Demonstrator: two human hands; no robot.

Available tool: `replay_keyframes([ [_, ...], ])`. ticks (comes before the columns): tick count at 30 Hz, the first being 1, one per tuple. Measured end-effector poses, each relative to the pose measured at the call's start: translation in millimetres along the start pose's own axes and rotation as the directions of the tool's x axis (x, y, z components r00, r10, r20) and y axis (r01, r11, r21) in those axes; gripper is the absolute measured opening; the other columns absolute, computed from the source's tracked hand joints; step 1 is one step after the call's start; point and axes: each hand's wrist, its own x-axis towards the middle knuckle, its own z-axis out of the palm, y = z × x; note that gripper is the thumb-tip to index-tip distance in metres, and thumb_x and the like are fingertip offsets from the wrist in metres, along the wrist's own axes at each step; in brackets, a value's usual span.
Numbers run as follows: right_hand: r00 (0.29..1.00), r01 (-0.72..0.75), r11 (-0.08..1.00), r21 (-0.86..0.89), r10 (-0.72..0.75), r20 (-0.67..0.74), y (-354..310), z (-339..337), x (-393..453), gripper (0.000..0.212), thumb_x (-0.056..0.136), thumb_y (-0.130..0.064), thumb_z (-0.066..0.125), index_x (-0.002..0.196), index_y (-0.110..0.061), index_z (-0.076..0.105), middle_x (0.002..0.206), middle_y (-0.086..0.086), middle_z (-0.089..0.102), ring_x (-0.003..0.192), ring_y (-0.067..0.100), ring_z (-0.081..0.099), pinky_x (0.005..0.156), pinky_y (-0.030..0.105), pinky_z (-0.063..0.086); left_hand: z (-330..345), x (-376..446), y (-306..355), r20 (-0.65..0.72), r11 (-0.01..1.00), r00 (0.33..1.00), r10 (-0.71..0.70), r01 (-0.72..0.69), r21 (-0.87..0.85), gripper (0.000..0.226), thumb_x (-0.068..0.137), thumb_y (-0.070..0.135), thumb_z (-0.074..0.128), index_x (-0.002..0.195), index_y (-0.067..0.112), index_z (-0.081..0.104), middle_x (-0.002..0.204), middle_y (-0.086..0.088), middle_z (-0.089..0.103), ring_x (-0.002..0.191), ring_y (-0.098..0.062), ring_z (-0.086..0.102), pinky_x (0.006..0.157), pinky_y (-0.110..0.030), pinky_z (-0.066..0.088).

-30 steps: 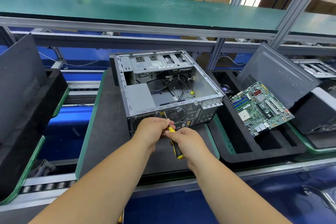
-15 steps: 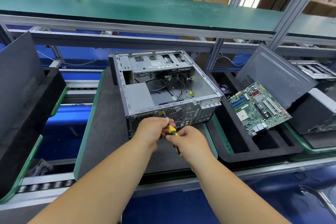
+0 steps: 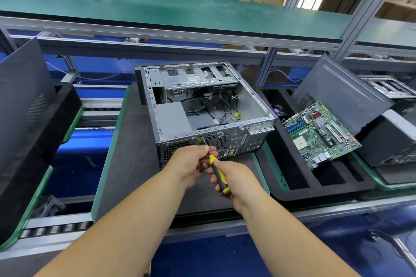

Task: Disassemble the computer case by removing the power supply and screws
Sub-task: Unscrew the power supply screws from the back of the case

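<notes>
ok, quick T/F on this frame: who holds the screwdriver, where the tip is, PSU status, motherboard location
1. The right hand grips the screwdriver handle. True.
2. The left hand rests flat on the belt. False: its fingers pinch the shaft.
3. The tip sits at the computer case rear panel. True.
4. The power supply is already out. False: it sits in the case.
5. The motherboard is mounted inside the case. False: it leans in the foam tray to the right.

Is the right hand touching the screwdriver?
Touching. The head view shows the right hand wrapped around the screwdriver handle.
</notes>
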Motion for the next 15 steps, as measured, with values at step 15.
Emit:
replay_keyframes([
  [15,0.852,0.285,0.694,-0.661,-0.499,-0.157,8.1,3.6,10.7,0.032,0.086,-0.03,0.062,0.071,-0.024,0.035,0.069,-0.005,0.049,0.061,0.015,0.044,0.05,0.03,0.028,2.2,-10.2,7.5,0.011,1.0,1.0,0.001,-0.001,0.026,0.013,0.093,0.017,0.062,0.091,0.007,0.069,0.073,-0.001,0.073,0.056,-0.008,0.065,0.051,-0.017,0.047],
])
